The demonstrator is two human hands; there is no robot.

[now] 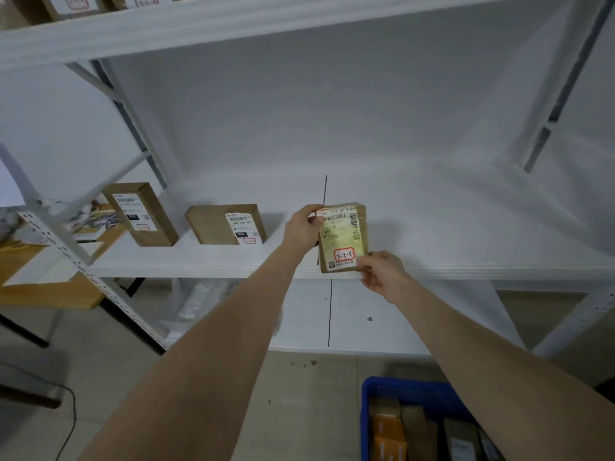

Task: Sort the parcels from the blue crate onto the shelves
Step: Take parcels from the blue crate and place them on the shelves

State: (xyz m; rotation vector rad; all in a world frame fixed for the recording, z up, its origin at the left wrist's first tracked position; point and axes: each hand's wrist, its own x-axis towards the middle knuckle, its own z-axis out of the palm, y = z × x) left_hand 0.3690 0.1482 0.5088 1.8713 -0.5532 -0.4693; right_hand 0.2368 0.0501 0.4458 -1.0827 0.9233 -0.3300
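I hold one parcel in the centre of the frame, upright, with its label facing me, at the front edge of the middle shelf. I cannot tell whether its lower edge rests on the board.

My left hand grips the upper left corner, with the thumb on the front and the fingers curled behind. My right hand pinches the lower right corner, thumb on the face beside the sticker and the other fingers loosely bent underneath.

The parcel is a flat brown carton under glossy tape that catches the light. It has one white shipping label with a barcode along its top. Low on the label is one red-framed sticker with "3-3-5" written on it by hand.

Two more brown boxes stand on the same shelf, left of centre and apart from each other. The taller box is further left and the lower box is nearer my left hand. Each has a white label.

On the upper shelf, at the upper left of the frame, two labelled parcels show only in part.

One blue crate sits on the floor at the lower right, under my right forearm. It holds orange packets and brown cartons standing on edge. The frame cuts them off, so I cannot count them.

One wooden table stands at the left edge.
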